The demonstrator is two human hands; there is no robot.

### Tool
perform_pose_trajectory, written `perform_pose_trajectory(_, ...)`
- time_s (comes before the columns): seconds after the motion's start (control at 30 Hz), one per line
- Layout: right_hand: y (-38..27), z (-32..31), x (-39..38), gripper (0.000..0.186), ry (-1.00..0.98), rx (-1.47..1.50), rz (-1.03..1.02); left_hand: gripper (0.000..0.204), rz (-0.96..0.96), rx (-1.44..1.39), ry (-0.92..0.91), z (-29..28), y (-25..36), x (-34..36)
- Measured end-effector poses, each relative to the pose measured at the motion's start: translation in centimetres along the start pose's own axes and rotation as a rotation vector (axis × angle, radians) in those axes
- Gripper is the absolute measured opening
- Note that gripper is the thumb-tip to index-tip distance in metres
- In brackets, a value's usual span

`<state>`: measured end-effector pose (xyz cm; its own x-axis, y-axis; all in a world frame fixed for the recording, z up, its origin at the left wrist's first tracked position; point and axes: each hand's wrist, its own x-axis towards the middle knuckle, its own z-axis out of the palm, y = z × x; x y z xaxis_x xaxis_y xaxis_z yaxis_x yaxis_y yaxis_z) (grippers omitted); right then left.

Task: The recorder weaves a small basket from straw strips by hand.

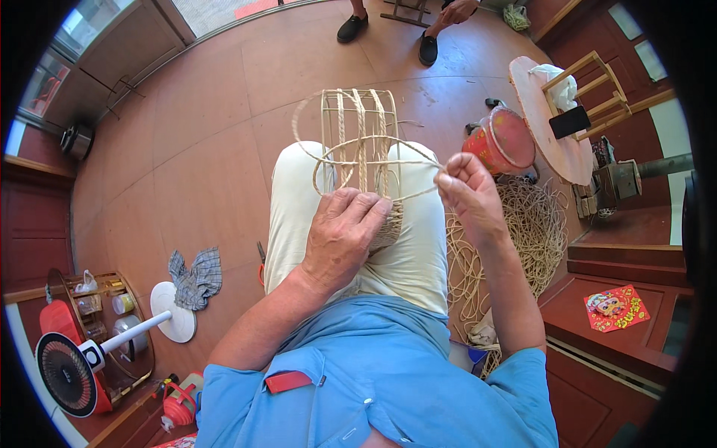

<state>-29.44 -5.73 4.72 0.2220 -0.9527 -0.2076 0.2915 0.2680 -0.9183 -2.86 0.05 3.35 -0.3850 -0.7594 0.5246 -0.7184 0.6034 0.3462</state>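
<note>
Tan cord [416, 194]: looped across the basket frame [361, 123] and beyond its left side; from the pinch it runs leftward, crossing the frame's long axis.
Frame axis: pointing away from the wearer, woven end nearest.
Left hand [345, 224]: nearer, touching the frame's woven end; cannot tell how firmly its fingers close.
Right hand [470, 193]: right of the frame, thumb and fingertips pinching the cord.
Pale trousers [290, 201]: beneath the frame.

Frame [362, 134], left hand [340, 235] holding it; right hand [472, 196] pinching cord [415, 195]
</note>
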Motion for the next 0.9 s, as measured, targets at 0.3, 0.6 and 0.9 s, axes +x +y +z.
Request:
perform_pose_trajectory(0.3, -0.5, 5.1, 5.7, 0.029, -0.058, -0.355, -0.220, 0.051, 0.007, 0.177, -0.096, 0.5, 1.1, 0.4)
perform_pose_trajectory(0.6, 1.4, 2.9, 0.4, 0.055, 0.048, -0.432, 0.043, 0.024, -0.151, -0.054, -0.150, -0.6, 2.0, 2.3)
perform_pose_trajectory(0.9, 3.8, 2.9, 0.9, 0.066, -0.085, 0.061, 0.259, 0.025, -0.207, -0.096, -0.137, -0.7, 2.0, 2.1)
